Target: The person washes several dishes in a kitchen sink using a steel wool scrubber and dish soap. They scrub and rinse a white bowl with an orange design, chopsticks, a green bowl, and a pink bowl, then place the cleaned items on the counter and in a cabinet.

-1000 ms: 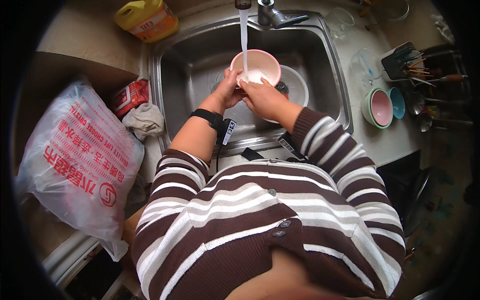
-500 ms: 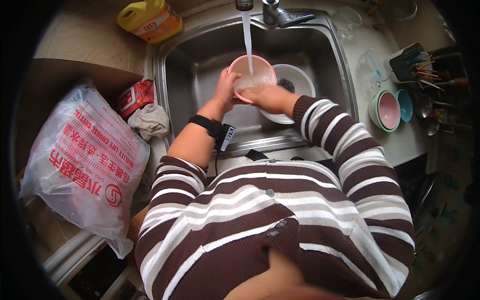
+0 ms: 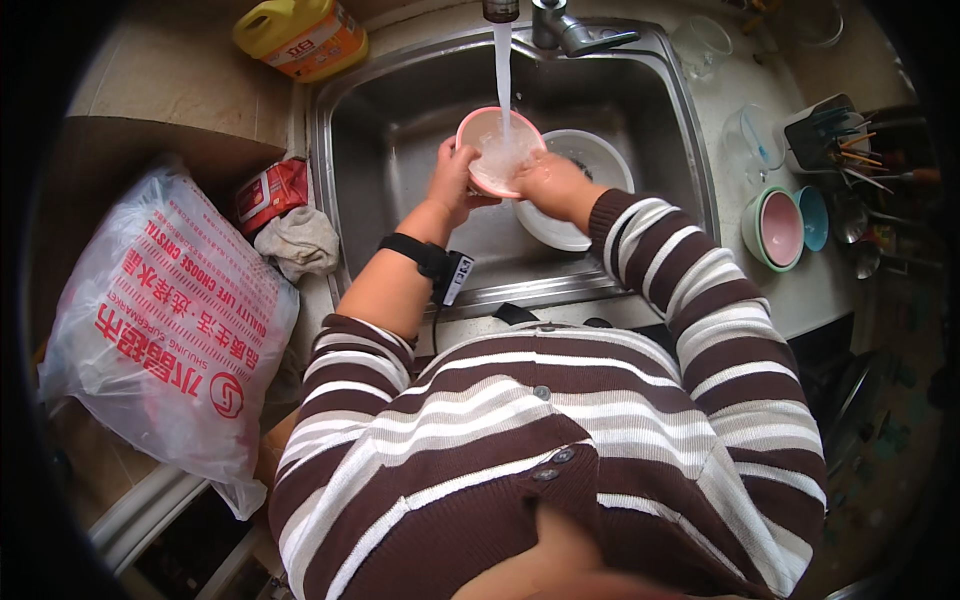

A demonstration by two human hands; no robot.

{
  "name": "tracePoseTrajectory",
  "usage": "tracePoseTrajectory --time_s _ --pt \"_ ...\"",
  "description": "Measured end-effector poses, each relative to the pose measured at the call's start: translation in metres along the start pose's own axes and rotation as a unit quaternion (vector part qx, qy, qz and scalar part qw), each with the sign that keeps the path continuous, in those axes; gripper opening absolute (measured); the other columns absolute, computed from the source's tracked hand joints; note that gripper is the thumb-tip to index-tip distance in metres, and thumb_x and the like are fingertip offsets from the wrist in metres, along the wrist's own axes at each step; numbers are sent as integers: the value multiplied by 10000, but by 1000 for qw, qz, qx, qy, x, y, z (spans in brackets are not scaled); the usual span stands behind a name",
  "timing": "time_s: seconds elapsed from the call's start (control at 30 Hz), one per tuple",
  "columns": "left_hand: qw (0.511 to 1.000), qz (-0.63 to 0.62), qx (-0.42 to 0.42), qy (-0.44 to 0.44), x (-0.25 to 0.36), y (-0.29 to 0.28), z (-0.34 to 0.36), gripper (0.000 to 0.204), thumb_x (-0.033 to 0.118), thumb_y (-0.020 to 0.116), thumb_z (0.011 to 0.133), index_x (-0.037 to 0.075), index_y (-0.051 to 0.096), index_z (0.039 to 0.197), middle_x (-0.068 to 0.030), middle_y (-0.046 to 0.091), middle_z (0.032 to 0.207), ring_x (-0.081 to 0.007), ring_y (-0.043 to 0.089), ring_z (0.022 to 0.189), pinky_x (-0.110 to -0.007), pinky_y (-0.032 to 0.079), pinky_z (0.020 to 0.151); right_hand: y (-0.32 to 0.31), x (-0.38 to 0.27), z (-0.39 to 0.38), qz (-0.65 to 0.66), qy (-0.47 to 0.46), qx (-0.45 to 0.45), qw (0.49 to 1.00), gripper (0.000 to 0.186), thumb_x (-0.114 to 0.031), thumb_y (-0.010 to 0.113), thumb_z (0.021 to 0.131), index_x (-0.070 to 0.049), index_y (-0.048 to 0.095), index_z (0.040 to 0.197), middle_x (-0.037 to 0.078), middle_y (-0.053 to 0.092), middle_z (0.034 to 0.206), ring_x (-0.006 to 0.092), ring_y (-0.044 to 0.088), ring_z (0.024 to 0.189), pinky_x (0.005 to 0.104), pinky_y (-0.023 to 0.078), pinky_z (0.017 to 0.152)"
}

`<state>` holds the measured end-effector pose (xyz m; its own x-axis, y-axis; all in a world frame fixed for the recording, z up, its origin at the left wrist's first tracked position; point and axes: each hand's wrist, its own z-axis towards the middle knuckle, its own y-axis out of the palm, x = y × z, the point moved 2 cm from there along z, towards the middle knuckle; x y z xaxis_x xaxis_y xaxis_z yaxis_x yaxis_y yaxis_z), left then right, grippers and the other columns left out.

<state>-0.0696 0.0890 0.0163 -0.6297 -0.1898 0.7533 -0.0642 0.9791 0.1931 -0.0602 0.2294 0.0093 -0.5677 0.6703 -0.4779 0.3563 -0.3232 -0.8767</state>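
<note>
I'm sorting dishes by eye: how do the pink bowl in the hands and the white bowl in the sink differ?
The pink bowl is held under running water; the white bowl sits in the sink. The pink bowl looks smaller, the white bowl wider. Both are round.

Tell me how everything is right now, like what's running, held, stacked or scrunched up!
Tap: on, running into the pink-rimmed bowl.
Pink-rimmed bowl: held under the stream.
Left hand: gripping the bowl's left side.
Right hand: touching the bowl's right edge.
White basin: sitting in the sink.
Pink bowl: nested in the green bowl.
Cloth: crumpled.
Plastic bag: bulging.
</note>
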Motion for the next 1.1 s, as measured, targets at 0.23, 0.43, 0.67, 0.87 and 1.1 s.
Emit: tracePoseTrajectory --time_s 0.23,0.43,0.67,0.87,1.1 --pt "1000 4 -30 0 -2 1 1 544 232 509 729 171 275 1216 -147 436 1081 -288 480 974 -464 509 597 -2 -6 -10 -41 -156 91 983 286 -184 520 802 -42 512 1051 179 593 939 331 565 879 368 440 770" --pt "998 -41 37 19 -10 15 1 525 193 513 721 182 286 1195 -144 440 1078 -308 499 963 -496 518 580 1 -11 -1 191 90 30 977 213 -159 452 820 -55 572 963 211 603 838 347 577 820 414 428 773" --pt "999 13 -33 -26 -2 4 -4 493 265 501 734 175 322 1185 -117 444 1099 -297 509 967 -503 501 670 -14 7 -18 214 60 100 970 308 -185 493 792 -79 558 1074 134 573 1064 322 549 923 350 356 923" --pt "994 4 39 107 -21 19 5 501 211 482 731 173 329 1207 -128 415 1138 -311 498 922 -511 508 648 3 -13 -2 120 99 -30 987 245 -100 428 794 -41 547 1000 211 606 844 332 585 851 402 435 795" --pt "979 -16 -108 -174 8 -4 5 498 366 386 780 183 362 1242 -159 394 1256 -400 489 1011 -584 413 793 -30 26 -30 -72 -18 5 997 173 -141 530 757 -104 623 897 126 614 907 305 562 898 441 295 944"
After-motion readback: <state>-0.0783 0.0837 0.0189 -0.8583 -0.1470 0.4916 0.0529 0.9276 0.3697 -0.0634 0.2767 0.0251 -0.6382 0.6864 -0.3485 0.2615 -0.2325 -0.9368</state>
